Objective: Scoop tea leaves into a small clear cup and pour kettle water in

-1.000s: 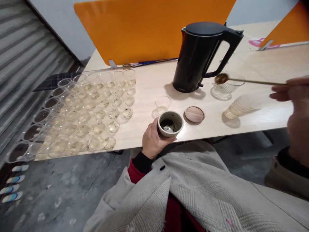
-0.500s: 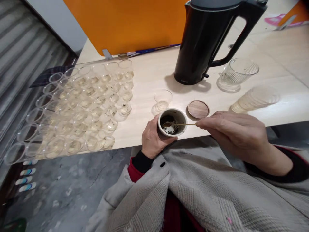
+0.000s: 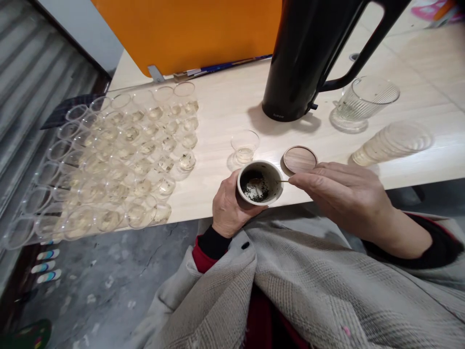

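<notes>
My left hand (image 3: 228, 208) grips a small white jar (image 3: 260, 182) at the table's front edge; dark tea leaves lie in its bottom. My right hand (image 3: 341, 191) pinches the thin handle of a small gold spoon (image 3: 258, 181), whose bowl dips inside the jar among the leaves. The jar's round wooden lid (image 3: 300, 159) lies flat on the table just right of the jar. A single small clear cup (image 3: 245, 147) stands just behind the jar.
A black electric kettle (image 3: 305, 53) stands behind the jar. To its right are a ribbed glass pitcher (image 3: 359, 103) and a lying stack of clear cups (image 3: 394, 142). Several rows of small clear cups (image 3: 119, 160) fill the table's left. An orange divider (image 3: 189, 31) stands at the back.
My right hand swung the spoon from up near the kettle down into the jar. The spoon's bowl has since sunk deeper among the leaves. The view moved closer.
</notes>
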`<state>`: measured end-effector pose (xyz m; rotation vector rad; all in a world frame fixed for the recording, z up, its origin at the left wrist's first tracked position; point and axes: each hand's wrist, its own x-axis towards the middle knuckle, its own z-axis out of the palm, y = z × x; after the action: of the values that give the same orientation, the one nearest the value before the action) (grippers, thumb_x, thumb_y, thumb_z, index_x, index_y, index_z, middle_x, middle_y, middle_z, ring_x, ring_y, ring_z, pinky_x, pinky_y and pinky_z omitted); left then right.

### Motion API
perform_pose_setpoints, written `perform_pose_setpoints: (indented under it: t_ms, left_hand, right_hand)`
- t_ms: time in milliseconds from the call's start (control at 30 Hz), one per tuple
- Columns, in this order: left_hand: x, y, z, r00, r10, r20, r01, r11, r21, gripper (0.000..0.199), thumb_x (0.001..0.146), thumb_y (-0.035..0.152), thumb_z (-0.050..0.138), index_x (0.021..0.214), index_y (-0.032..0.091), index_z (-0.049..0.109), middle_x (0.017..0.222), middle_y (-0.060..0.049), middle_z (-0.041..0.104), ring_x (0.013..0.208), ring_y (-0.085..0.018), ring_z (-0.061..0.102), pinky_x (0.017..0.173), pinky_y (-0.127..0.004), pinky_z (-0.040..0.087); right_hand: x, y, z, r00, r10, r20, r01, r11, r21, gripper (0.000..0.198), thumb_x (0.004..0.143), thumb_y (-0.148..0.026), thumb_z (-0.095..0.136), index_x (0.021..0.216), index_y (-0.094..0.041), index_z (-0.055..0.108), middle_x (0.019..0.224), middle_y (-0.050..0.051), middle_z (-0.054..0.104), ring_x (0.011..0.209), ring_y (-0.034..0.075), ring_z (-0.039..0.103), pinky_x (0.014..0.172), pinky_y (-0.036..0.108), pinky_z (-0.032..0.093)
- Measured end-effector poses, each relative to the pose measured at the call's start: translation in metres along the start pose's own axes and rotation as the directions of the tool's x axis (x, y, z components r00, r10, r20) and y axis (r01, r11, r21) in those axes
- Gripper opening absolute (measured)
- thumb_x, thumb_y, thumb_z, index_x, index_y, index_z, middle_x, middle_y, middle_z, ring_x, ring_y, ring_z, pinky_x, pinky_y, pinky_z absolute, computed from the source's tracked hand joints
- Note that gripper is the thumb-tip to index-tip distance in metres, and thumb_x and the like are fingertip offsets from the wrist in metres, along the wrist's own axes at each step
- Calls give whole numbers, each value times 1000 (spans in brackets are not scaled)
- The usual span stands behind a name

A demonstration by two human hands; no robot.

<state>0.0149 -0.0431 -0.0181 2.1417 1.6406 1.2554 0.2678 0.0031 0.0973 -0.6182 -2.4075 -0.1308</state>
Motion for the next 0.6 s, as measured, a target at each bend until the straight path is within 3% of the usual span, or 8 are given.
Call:
perform_pose_setpoints:
  t_ms: [233,433,533,600]
  left_hand:
    - [-3,-1,2,999,-43,15,42,998,38,106,76,68,91,158,24,40,145,-15,68,129,-34,71,108,-50,61]
    - [-2,0,1,1000,-29,2,28,1000,12,103,78,66,91,157,24,42,144,-14,69,128,-32,71,107,-47,61]
    - [-2,1,0,999,-31,12,31,999,21,102,79,66,90,157,23,41,144,-14,69,128,-32,71,107,-47,62]
    - [-1,1,0,999,-29,14,29,999,27,102,79,66,90,157,23,41,144,-14,69,128,-32,71,107,-47,61]
  right_hand:
    - [-3,-5,1,999,32,35,-35,997,76,30,96,0,64,119,-19,67,96,7,80,81,23,78,67,36,63]
    - [0,-7,1,984,134,113,-154,970,187,19,101,-9,62,110,-22,73,86,3,78,70,19,73,59,32,57]
    - [5,-2,0,968,202,150,-238,927,289,14,102,-14,63,105,-22,75,83,2,79,67,17,73,58,29,56]
    - [9,1,-2,937,307,164,-348,855,386,14,100,-18,66,102,-26,78,79,-1,78,64,15,72,57,27,56]
